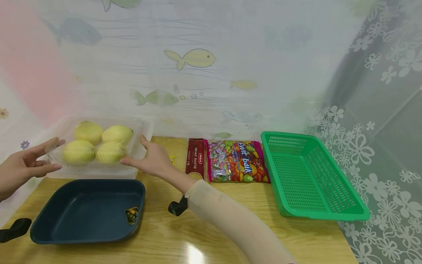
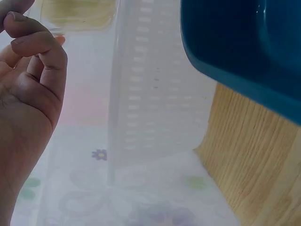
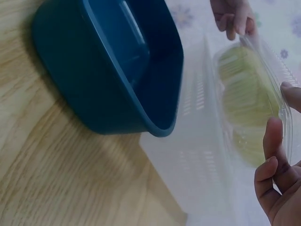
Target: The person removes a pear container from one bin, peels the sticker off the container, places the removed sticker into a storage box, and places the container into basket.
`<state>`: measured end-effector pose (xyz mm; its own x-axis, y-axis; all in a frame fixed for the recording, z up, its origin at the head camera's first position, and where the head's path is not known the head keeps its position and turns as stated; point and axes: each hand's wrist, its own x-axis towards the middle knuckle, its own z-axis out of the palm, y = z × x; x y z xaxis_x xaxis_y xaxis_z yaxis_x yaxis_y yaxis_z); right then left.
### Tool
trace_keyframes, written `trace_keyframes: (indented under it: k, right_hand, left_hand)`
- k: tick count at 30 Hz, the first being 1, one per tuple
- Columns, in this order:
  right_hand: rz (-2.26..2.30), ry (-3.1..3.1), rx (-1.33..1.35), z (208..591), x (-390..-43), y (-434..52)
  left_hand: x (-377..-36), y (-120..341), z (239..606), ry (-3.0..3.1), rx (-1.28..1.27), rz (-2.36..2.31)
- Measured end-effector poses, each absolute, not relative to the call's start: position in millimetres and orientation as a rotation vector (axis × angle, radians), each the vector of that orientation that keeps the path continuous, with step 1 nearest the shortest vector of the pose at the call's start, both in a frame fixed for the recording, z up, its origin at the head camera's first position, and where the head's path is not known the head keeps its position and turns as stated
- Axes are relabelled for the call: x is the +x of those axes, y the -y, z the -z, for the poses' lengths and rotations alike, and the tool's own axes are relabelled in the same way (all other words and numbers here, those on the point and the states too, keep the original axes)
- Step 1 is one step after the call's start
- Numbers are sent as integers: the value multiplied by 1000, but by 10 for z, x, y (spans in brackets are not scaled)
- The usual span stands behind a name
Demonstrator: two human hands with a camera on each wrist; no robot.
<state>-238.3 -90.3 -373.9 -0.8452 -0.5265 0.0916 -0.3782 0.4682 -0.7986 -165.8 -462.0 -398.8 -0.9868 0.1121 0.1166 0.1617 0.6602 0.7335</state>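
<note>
I see clear box (image 1: 99, 146) of four lemons (image 1: 112, 151) at back left of table (image 1: 230, 223), held up between both hands over white basket (image 1: 93, 172). Left hand (image 1: 23, 165) at left end, fingers nearly straight, tips on plastic. Right hand (image 1: 150, 159) at right end, fingers spread against box wall, thumb up. Blue tub (image 1: 87, 211) just in front. Pasta packet (image 1: 194, 158), candy bag (image 1: 235, 161), green basket (image 1: 313, 176) lined up to right.
</note>
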Motion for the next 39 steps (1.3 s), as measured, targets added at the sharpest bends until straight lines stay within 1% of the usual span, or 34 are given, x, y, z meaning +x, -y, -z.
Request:
trace_keyframes:
  k: [6, 13, 17, 20, 27, 39]
  right_hand:
    - [1314, -2535, -811, 3758, -2457, 1009]
    - [1405, -2486, -682, 3727, -2548, 1166]
    - [1377, -2501, -645, 3699, -2589, 1231]
    - [1394, -2481, -584, 3671, -2607, 1294]
    - [1624, -2372, -382, 3649, -2598, 1472]
    - [1653, -2506, -131, 3795, -2498, 1756]
  left_hand:
    - [-1727, 4719, 3993, 2900, -126, 1205]
    - [-1876, 4860, 3970, 2886, -177, 1221]
    - [-1947, 4904, 3944, 2909, -145, 1212]
    - [-1987, 4945, 3931, 2929, -125, 1234]
    - [-2088, 5009, 3976, 2925, -129, 1307]
    - [-2152, 5003, 3977, 3022, -32, 1277]
